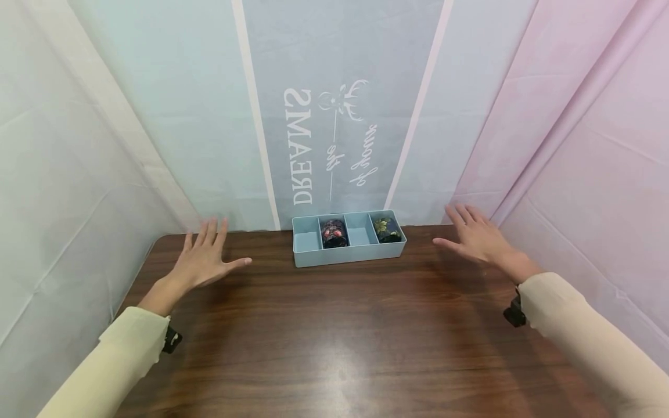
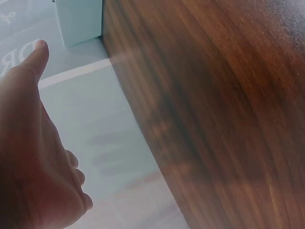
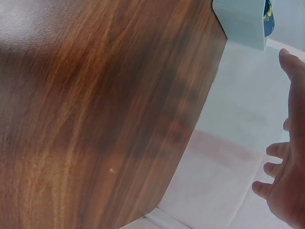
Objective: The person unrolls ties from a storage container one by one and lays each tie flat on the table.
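Note:
A long light-blue divided box (image 1: 349,255) stands at the far edge of the table. Its second compartment from the left holds a dark rounded item (image 1: 333,233) with red flowers. In the rightmost compartment sits another dark rounded item (image 1: 387,230), patterned yellow-green; I cannot tell what kind either is. Bare blue floor shows in the leftmost and third compartments. To the left of the box, my left hand (image 1: 204,258) is held with fingers spread, touching no object. My right hand (image 1: 478,238) mirrors it on the other side, fingers extended and apart from the box.
Dark brown wooden table (image 1: 334,325) stretches toward me under both arms. Directly behind the box hangs a grey-blue cloth (image 1: 345,52) with mirrored white lettering and a deer head. Pale cloth walls (image 1: 52,174) close in both sides. Each wrist carries a small black device (image 1: 515,313).

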Motion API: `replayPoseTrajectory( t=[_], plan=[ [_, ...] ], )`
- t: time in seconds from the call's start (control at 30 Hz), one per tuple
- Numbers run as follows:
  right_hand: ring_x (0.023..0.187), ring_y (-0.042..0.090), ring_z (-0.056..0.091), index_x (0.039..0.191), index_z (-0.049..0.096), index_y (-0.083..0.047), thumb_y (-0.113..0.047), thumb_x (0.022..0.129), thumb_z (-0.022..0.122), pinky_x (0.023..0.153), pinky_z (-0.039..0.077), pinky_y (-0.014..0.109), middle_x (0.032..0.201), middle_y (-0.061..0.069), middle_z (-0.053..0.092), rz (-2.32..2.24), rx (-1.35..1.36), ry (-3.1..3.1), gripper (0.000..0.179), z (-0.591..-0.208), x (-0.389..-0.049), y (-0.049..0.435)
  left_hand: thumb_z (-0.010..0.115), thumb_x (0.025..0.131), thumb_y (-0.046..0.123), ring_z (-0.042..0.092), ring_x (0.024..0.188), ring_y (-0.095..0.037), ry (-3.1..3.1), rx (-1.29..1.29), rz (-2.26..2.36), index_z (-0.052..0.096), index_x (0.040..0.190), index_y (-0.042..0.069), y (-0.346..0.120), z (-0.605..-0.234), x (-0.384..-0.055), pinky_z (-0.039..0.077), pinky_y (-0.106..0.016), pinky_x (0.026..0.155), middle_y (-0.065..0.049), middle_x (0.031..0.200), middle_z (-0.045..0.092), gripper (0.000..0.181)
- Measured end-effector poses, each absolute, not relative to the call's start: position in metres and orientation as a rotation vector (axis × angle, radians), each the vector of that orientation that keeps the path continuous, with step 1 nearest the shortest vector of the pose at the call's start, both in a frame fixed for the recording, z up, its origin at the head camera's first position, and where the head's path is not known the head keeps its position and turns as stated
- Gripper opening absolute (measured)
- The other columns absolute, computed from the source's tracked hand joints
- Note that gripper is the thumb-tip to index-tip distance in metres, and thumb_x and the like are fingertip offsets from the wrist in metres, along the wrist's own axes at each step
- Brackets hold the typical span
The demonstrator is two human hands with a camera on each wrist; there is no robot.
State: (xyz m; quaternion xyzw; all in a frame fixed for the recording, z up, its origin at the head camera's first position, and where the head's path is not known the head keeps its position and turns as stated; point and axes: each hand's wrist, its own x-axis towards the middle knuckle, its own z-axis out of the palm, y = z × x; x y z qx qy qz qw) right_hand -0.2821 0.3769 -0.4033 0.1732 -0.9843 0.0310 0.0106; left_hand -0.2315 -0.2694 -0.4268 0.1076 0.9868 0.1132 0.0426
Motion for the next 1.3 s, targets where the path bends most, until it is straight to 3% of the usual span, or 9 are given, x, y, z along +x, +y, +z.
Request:
replayPoseTrajectory(
  t=[0.6,1.3],
  plan=[
    [0.156,0.053,0.022,0.168,0.023,-0.003,-0.065,0.101,0.060,0.120,0.027,0.073,0.170,0.031,0.023,0.078,0.665,-3.026,0.099,-0.397,-0.285,0.347,0.051,0.095,0.082,0.001,0.162,-0.047,3.040,0.454,0.335,-0.004,0.170,0.007,-0.230,-0.425,-0.241,0.003,-0.075,0.124,-0.026,0.176,-0.004,0.120],
    [0.157,0.052,0.023,0.168,0.025,-0.002,-0.062,0.100,0.061,0.124,0.024,0.069,0.170,0.030,0.025,0.047,0.804,-2.978,0.097,-0.399,-0.287,0.318,0.053,0.096,0.078,-0.001,0.163,-0.043,3.007,0.578,0.352,0.003,0.171,0.006,-0.169,-0.436,-0.253,0.001,-0.071,0.127,-0.022,0.177,-0.002,0.115]
  ],
)
